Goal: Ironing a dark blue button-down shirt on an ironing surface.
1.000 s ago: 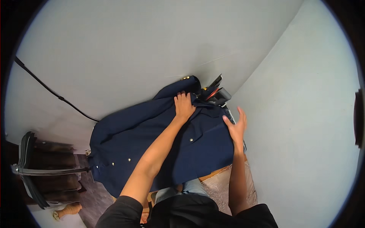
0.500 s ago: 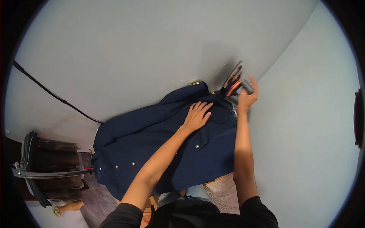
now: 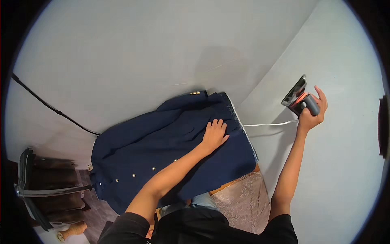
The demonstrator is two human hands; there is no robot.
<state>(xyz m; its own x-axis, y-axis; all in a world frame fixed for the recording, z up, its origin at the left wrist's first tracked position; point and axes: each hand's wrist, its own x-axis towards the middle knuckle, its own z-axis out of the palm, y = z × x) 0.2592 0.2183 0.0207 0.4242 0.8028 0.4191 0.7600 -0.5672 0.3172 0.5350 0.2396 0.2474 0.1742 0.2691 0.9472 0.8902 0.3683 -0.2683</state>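
A navy jacket (image 3: 138,148) with gold-coloured buttons lies spread over a padded board. One of its sleeves (image 3: 178,100), with small gold buttons at the cuff, runs along the wall side. My left hand (image 3: 215,136) rests flat on the cloth near the jacket's right end, fingers spread. Out to the right, past the board's edge, my right hand (image 3: 315,116) grips a clothes iron (image 3: 298,95) by its dark grey handle. The iron is raised and tilted, apart from the jacket, and shows orange trim. A white cord (image 3: 270,124) runs between the board's end and the iron.
Grey walls meet in a corner beyond the board. A thin black cable (image 3: 57,110) slants down the left wall to the jacket. At lower left, a rail (image 3: 61,192) carries dark hangers. Patterned beige fabric (image 3: 248,199) lies below the board at right.
My right hand has carried the iron rightward, away from the jacket's end, which is now uncovered. My left hand stays on the jacket, nearer its lower right part. The view has shifted slightly.
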